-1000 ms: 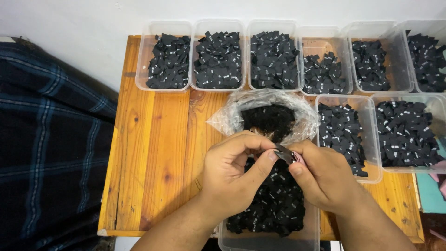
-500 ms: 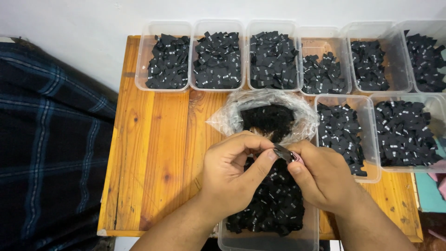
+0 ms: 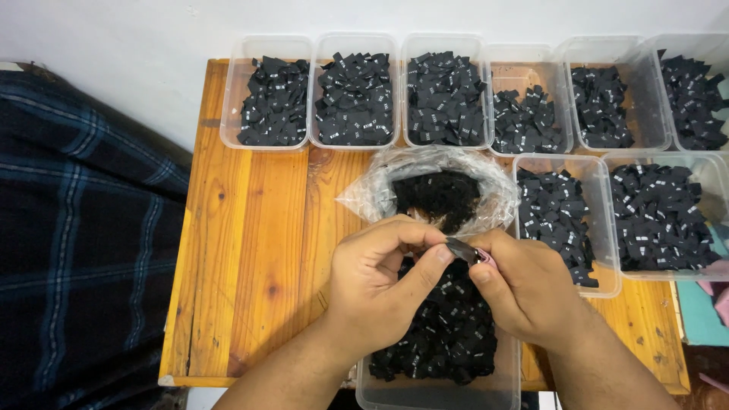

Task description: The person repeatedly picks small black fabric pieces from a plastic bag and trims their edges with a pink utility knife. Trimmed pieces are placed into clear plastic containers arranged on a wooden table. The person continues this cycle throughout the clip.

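My left hand (image 3: 380,285) and my right hand (image 3: 524,292) meet over the wooden table (image 3: 250,250). Both pinch one small black fabric tag (image 3: 461,248) between thumbs and forefingers. Under the hands stands a clear plastic tub (image 3: 437,391) heaped with black tags (image 3: 448,334). Just beyond the fingers lies an open clear plastic bag (image 3: 364,197) with more black tags (image 3: 437,193) inside.
Several clear tubs of black tags line the table's far edge, from the leftmost tub (image 3: 266,95) to the right. Two more tubs (image 3: 566,220) (image 3: 664,216) stand at the right. A dark plaid cloth (image 3: 83,243) lies left of the table. A white wall is behind.
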